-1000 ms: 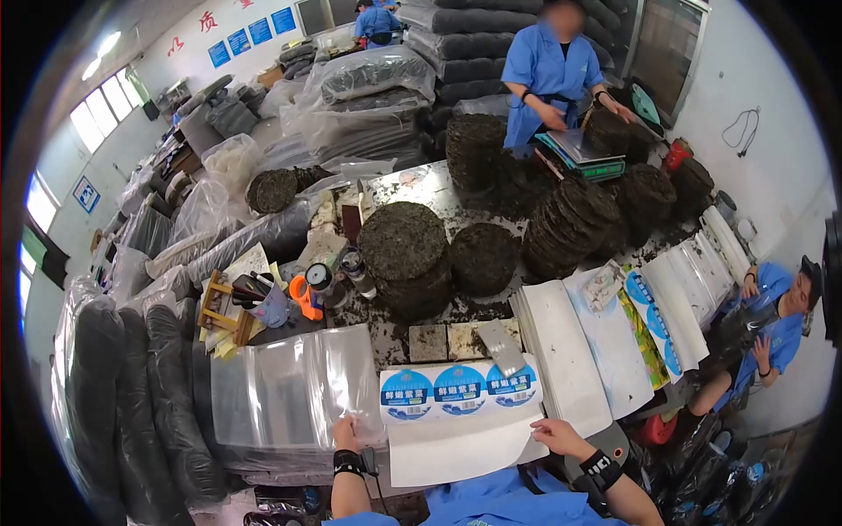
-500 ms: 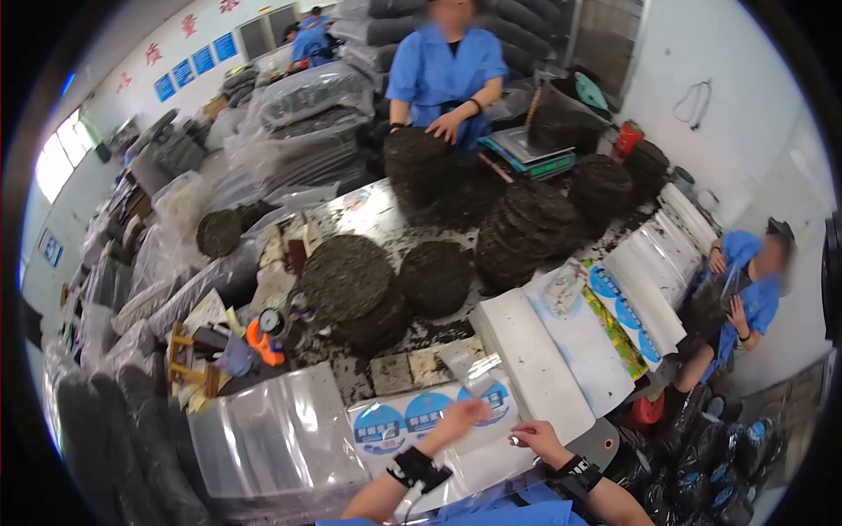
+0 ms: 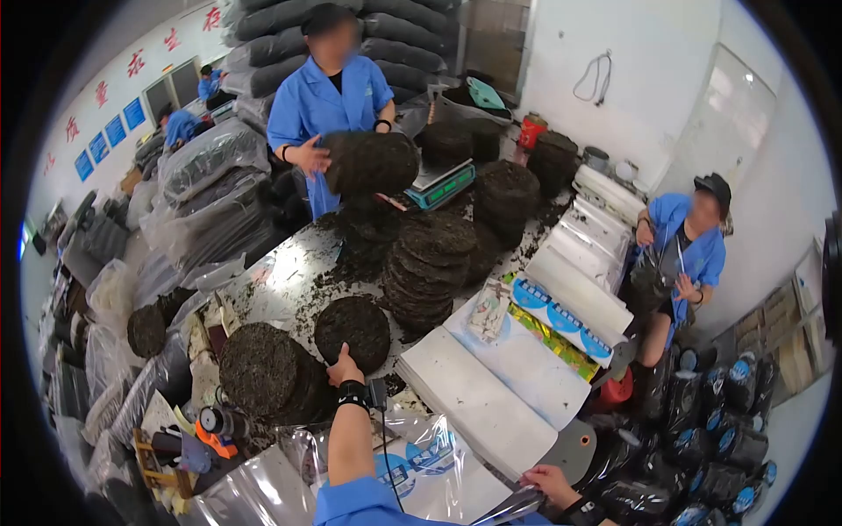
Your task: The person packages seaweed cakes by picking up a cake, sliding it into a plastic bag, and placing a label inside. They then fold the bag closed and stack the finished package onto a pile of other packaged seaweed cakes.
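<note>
My left hand (image 3: 345,366) reaches to the near edge of a round dark cake of dried seaweed (image 3: 354,326); the thumb lies over the rim and the other fingers are partly hidden. At the front right, my right hand (image 3: 551,484) has its fingers closed on the edge of a clear plastic bag (image 3: 435,444) with blue printing. This bag spreads under my left forearm. Left of my left hand stands a thick stack of the same cakes (image 3: 265,373). Another leaning stack (image 3: 428,267) is beyond.
Across the table a co-worker (image 3: 338,114) holds a thick seaweed stack (image 3: 373,163) beside a scale (image 3: 441,184). White packaging sheets (image 3: 478,390) run along the right. A seated person (image 3: 684,237) holds a dark bag. Filled bags (image 3: 688,403) fill the right floor. An orange tape dispenser (image 3: 215,441) sits left.
My left hand has moved forward from the printed bags to the seaweed cake. My right hand now pulls bag plastic at the front. The co-worker has lifted a stack. The view has turned right.
</note>
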Tool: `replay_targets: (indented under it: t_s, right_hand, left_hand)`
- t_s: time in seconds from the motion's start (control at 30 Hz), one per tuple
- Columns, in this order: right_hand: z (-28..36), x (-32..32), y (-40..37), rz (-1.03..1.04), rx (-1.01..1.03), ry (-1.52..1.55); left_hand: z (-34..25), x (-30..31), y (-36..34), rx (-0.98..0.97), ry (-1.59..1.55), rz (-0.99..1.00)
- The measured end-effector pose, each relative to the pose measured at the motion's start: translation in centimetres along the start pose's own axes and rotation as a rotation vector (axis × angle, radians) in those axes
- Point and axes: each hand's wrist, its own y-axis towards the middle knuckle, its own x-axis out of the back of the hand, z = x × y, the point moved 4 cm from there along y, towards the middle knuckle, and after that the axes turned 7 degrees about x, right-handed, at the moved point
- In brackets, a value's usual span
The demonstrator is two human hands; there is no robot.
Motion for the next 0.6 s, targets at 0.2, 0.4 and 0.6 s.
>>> replay_targets:
  t_s: [0.2, 0.4, 0.6]
  right_hand:
    - [-1.4, 1.0, 2.3, 0.044, 0.001, 0.266]
    - [2.0, 6.9, 1.4, -0.141, 0.173, 0.407]
    - [5.9, 12.5, -4.1, -0.197, 0.4, 0.751]
  left_hand:
    - [-2.8, 0.8, -2.5, -0.062, -0.466, 0.303]
    - [3.1, 9.7, -14.0, -0.359, -0.156, 0.965]
    - [18.8, 9.2, -28.8, -0.8, 0.712, 1.102]
